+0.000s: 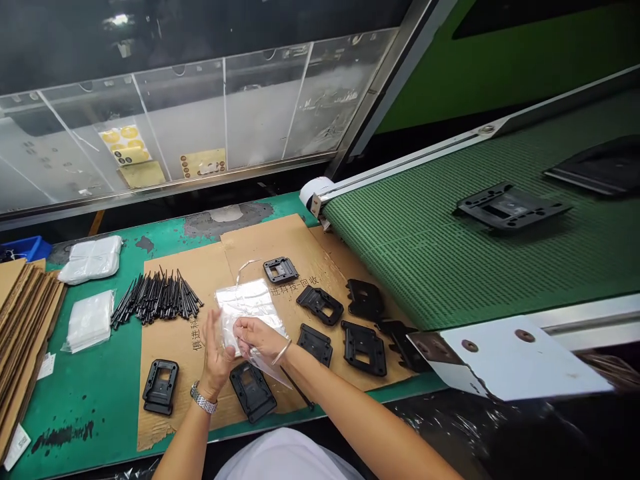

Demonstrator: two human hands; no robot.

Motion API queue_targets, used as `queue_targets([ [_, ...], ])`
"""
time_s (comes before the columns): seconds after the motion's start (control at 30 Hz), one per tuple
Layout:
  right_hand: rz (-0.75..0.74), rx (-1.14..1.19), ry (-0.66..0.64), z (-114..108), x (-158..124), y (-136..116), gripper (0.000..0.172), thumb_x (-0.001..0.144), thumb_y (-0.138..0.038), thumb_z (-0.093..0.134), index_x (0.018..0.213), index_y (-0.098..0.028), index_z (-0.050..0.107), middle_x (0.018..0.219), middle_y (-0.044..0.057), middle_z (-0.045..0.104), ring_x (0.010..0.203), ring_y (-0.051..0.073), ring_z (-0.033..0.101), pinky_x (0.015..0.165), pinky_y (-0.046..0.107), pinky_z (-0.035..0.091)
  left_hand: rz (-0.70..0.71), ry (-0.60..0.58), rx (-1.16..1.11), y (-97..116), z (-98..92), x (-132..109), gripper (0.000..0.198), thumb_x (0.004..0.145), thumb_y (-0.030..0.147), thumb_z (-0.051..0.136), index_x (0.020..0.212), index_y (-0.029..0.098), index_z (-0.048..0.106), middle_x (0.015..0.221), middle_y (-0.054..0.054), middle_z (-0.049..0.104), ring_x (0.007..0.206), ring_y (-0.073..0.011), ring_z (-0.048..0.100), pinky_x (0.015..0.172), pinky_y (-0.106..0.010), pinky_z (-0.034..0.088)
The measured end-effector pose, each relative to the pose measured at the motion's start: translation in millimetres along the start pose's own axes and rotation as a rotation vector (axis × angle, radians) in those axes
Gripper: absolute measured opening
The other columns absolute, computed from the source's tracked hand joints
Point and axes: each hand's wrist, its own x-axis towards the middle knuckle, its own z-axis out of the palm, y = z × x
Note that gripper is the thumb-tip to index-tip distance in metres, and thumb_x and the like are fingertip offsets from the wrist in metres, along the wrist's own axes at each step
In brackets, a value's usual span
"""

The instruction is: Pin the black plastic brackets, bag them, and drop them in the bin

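Observation:
My left hand (215, 353), with a metal wristwatch, stands upright against the edge of a clear plastic bag (247, 313). My right hand (257, 337), with a thin bangle, pinches the same bag from the right. The bag hangs over a sheet of brown cardboard (280, 247). Several black plastic plates lie around my hands, the nearest (253, 392) just below them. A single black cable tie (297, 388) lies under the bag's lower corner. A pile of black cable ties (156, 297) lies to the left.
A green mesh conveyor belt (425, 247) with black plates on it runs along the right. Stacked flat cardboard (25, 320), white packets (90, 260) and a blue bin (27, 248) stand at left on the green workbench (95, 407). A clear window panel (225, 113) stands behind.

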Motion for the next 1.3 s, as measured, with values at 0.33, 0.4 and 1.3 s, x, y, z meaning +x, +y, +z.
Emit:
queue_targets([
  [0.33, 0.172, 0.193, -0.033, 2.6, -57.0, -4.9, 0.05, 0.057, -0.059, 0.068, 0.067, -0.013, 0.052, 0.057, 0.0, 0.057, 0.046, 0.009, 0.05, 0.039, 0.019, 0.036, -0.122, -0.172, -0.027, 24.0, -25.3, 2.1, 0.026, 0.078, 0.04, 0.05, 0.074, 0.016, 0.06, 0.059, 0.0, 0.055, 0.051, -0.0094, 0.047, 0.05, -0.021, 0.038],
  [0.4, 0.187, 0.128, -0.051, 0.4, -64.6, -3.2, 0.046, 0.055, -0.053, 0.071, 0.063, -0.013, 0.05, 0.055, -0.001, 0.057, 0.046, 0.008, 0.049, 0.04, 0.019, 0.036, -0.073, -0.184, -0.002, 25.6, -29.6, 0.0, 0.024, 0.079, 0.037, 0.05, 0.075, 0.016, 0.061, 0.061, 0.0, 0.058, 0.052, -0.0091, 0.048, 0.051, -0.021, 0.039],
  [1.3, -0.203, -0.76, 0.241, 20.5, -92.1, -13.6, 0.024, 0.066, -0.022, 0.057, 0.051, -0.017, 0.039, 0.049, -0.005, 0.04, 0.048, 0.007, 0.034, 0.047, 0.021, 0.022, -0.677, -0.218, -0.831, 88.9, 13.9, -48.3, 0.024, 0.066, 0.033, 0.067, 0.062, 0.014, 0.052, 0.06, 0.002, 0.056, 0.058, -0.0081, 0.049, 0.057, -0.02, 0.04],
])
